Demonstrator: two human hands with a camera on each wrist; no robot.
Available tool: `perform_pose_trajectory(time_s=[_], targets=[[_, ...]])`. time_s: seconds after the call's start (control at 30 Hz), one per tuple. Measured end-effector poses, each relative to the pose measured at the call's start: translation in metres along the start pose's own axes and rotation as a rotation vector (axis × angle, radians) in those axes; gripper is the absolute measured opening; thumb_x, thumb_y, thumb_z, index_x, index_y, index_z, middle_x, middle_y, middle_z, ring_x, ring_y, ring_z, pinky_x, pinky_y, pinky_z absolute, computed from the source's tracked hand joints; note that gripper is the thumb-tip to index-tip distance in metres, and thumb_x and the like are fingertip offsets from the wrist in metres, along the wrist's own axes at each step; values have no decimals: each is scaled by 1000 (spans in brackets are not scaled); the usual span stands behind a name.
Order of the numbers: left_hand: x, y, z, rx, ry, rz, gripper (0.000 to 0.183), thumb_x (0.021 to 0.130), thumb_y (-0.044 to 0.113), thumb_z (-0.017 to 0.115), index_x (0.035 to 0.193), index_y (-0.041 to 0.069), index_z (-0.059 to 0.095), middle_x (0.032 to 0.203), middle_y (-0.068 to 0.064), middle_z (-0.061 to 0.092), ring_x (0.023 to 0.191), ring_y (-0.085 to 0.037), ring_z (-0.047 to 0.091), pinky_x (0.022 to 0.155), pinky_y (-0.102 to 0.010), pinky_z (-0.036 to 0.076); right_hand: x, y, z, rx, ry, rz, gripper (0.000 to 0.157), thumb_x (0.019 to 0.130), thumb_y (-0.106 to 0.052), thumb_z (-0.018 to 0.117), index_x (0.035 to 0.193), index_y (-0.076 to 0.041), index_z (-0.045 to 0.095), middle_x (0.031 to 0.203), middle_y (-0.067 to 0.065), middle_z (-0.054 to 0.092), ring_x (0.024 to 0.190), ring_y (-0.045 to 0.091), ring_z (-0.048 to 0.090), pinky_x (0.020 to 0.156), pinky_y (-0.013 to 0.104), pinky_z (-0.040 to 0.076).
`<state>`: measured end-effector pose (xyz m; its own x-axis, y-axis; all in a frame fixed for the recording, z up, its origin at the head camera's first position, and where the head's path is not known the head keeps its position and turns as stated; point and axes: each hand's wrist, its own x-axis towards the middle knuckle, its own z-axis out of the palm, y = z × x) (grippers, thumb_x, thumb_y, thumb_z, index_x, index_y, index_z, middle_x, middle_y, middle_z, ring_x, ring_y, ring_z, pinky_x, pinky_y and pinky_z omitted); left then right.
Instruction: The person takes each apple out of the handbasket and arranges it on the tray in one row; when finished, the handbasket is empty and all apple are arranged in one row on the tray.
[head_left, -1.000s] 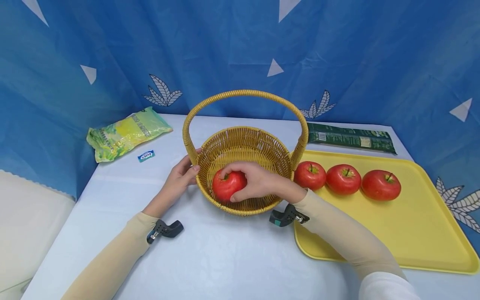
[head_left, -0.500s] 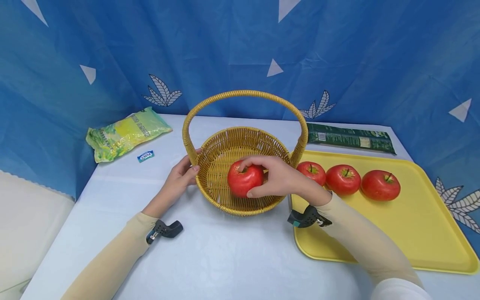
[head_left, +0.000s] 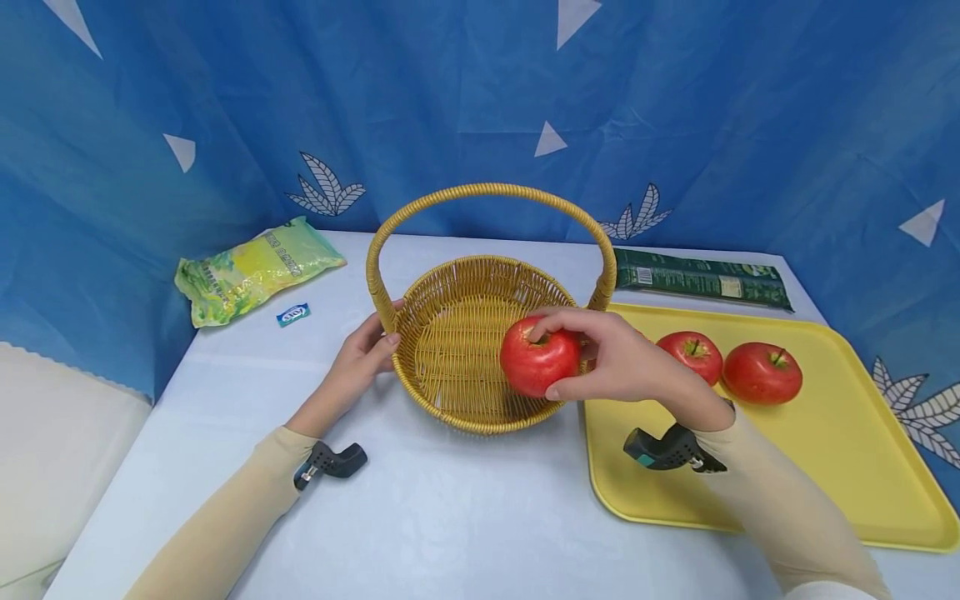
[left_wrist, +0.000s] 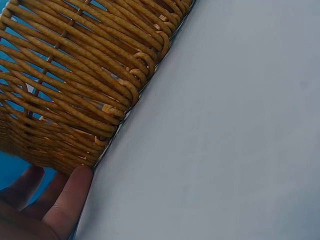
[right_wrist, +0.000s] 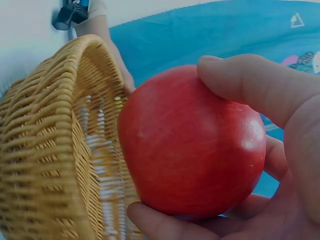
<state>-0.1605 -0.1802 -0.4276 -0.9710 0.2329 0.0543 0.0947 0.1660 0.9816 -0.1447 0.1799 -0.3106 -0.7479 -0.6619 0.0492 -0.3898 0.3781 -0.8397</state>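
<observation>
A round wicker basket (head_left: pixel 450 350) with a tall arched handle stands mid-table in the head view. My left hand (head_left: pixel 365 348) holds its left side, thumb and fingers around the outside where the handle meets the rim. In the left wrist view, the fingertips (left_wrist: pixel 75 187) touch the woven wall. My right hand (head_left: pixel 611 354) grips a red apple (head_left: pixel 534 362) over the basket's right rim, thumb on the near side and fingers across its top. In the right wrist view, the apple (right_wrist: pixel 192 145) sits between thumb and fingers beside the basket (right_wrist: pixel 65 125).
Two red apples, one nearer (head_left: pixel 690 354) and one farther right (head_left: pixel 763 372), lie on a yellow tray (head_left: pixel 840 475). Behind it is a dark green packet (head_left: pixel 697 279). A yellow-green bag (head_left: pixel 258 271) and a small blue-green packet (head_left: pixel 292 314) lie left. A blue curtain (head_left: pixel 465 100) hangs behind.
My right hand has lifted the apple from inside the basket and carried it right to above the rim. It now hides the leftmost apple on the tray. The left hand and basket stay put.
</observation>
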Motion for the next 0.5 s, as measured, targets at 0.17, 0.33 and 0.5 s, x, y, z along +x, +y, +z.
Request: perform_pose_trajectory(time_s=[0.17,0.33,0.5], targets=[[0,-1,0,6,1,0,55,109,19,46,161,14,30,161,-25,36,129,-48,54,81,-23,63,-27,2,-15,-17,22,0,50,77,-4,85,122,-13,64,148,17,52,126,37,54,82,31,65],[0,-2,0,5,1,2,55,109,19,46,161,14,31,161,-24,37,127,-47,56,81,-23,63,-60,5,-30,-32,86,22,53,76,0,85,124,-13,63,143,1,55,120,17,58,77,33,66],[0,-1,0,9,5,12,55,109,19,47,161,13,30,161,-25,37,125,-47,57,80,-24,63,-89,12,-47,-59,166,21,58,75,10,81,127,-6,61,139,-12,55,116,6,59,73,29,65]])
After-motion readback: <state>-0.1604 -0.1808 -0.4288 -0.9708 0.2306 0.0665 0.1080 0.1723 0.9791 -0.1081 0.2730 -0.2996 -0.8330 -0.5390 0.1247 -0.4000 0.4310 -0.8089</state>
